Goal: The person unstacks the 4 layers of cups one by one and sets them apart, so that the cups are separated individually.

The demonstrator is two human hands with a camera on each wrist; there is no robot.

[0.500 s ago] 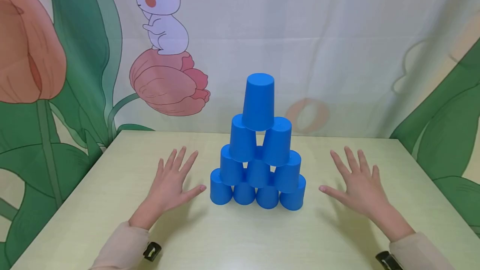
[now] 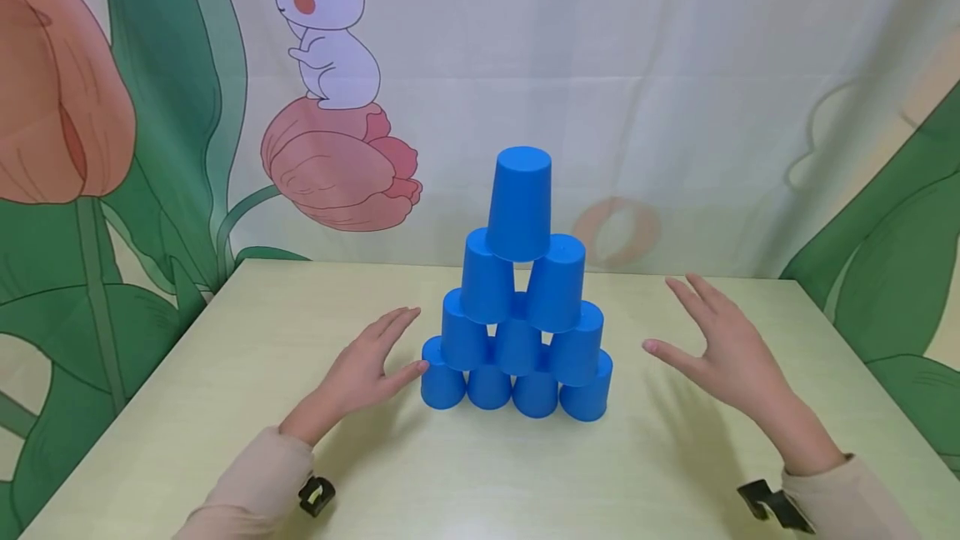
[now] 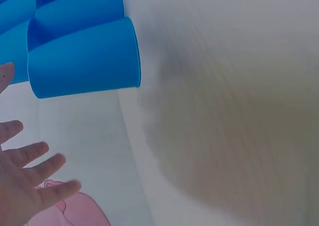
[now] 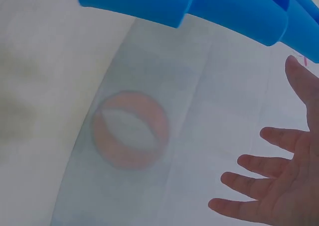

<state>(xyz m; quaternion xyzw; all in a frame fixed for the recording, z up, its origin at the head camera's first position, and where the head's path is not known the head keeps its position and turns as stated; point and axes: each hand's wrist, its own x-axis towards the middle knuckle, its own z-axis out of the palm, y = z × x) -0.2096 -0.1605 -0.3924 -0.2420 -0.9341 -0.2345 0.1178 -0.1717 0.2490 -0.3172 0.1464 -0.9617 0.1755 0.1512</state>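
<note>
Blue cups [image 2: 518,202], all upside down, form a pyramid with one cup on top and rows widening downward. To its left is my left hand [image 2: 358,375], fingers extended and holding nothing. Its thumb tip lies at the edge of the lowest left cup [image 2: 442,377] in the head view; whether they touch I cannot tell. On the other side, my right hand [image 2: 738,361] hovers with straight fingers, apart from the stack. The left wrist view shows the spread left fingers [image 3: 42,169] below a cup [image 3: 84,59]. In the right wrist view the right thumb [image 4: 299,76] points toward the cups [image 4: 239,12].
The pale table [image 2: 495,482] carries the pyramid near its middle. Behind its far edge hangs a curtain [image 2: 712,107] printed with a rabbit [image 2: 337,65], tulips and leaves. A black strap piece [image 2: 317,495] sits by the left sleeve, another [image 2: 776,507] by the right.
Both hands have turned so the palms face inward more. The left hand has shifted right, closer to the cups. The right fingers have drawn together in the head view. The pyramid stands unchanged.
</note>
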